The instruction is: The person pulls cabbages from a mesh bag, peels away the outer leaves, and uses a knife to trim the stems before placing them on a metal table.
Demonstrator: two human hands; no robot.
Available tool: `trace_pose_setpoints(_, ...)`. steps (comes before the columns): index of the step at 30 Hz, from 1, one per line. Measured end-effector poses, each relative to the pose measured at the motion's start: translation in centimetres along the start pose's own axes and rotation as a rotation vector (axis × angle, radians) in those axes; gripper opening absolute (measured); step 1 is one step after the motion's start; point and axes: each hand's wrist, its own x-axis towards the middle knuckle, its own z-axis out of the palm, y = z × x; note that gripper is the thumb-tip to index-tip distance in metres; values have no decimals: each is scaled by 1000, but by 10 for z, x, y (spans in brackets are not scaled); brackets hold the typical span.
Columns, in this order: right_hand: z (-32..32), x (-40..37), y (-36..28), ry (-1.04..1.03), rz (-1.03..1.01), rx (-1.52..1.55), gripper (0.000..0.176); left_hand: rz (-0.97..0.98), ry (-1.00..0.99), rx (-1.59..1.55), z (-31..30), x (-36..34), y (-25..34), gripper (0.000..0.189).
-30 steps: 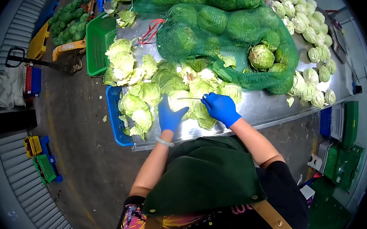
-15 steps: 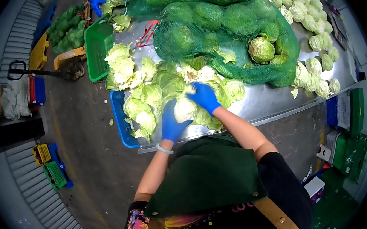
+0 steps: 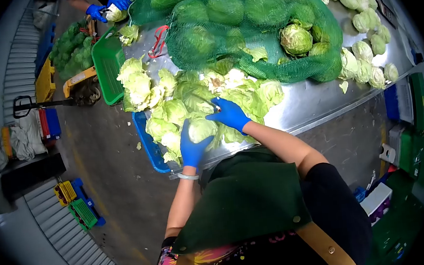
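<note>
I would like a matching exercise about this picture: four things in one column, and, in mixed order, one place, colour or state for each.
1. left hand
2. net bag
3. loose trimmed cabbages
4. strap

A. red
B. at the right end of the table
C. gloved, beside a pale cabbage
D. green mesh, cabbages inside

Pairs: 1-C, 2-D, 3-B, 4-A
</note>
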Motion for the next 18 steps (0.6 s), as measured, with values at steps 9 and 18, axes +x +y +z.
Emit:
trace_pose_setpoints(9, -41, -27, -54, -169, -324, -45, 60, 316, -189, 176, -20, 9, 51, 93)
trace_pose_setpoints(18, -86, -22, 19, 405, 4, 276, 34, -198, -26, -589, -20, 3, 33, 68)
